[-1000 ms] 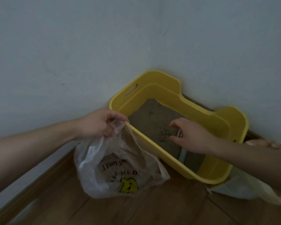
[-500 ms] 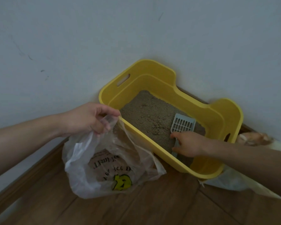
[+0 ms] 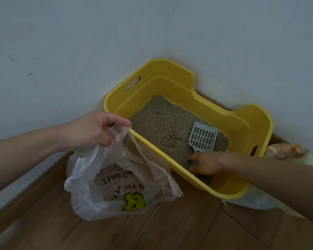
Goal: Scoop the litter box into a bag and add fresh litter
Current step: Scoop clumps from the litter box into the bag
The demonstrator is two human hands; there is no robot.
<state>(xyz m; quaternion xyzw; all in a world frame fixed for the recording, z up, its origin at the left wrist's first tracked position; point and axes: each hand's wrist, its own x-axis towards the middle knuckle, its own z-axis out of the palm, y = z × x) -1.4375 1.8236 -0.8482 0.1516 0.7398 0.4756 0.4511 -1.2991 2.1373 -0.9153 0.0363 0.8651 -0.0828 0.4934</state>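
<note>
A yellow litter box [image 3: 172, 82] sits in the corner of two walls, with brownish litter [image 3: 163, 123] across its floor and a few clumps near the middle. A pale grey slotted scoop [image 3: 202, 137] lies on the litter at the right. My right hand [image 3: 205, 163] is inside the box, closed around the scoop's handle. My left hand [image 3: 93, 129] pinches the rim of a clear plastic bag [image 3: 101, 193] with a yellow print, holding it open against the box's near wall.
White walls meet behind the box. The floor [image 3: 170, 230] is wooden planks with a wooden skirting board [image 3: 25, 193] at the left. Another pale plastic bag [image 3: 251, 201] lies under the box's right end, with a crumpled wrapper [image 3: 285, 150] beside it.
My right hand slid back toward the near wall along the scoop's handle, uncovering the slotted blade. The view shifted, so the box appears higher in the frame. My left hand keeps hold of the bag.
</note>
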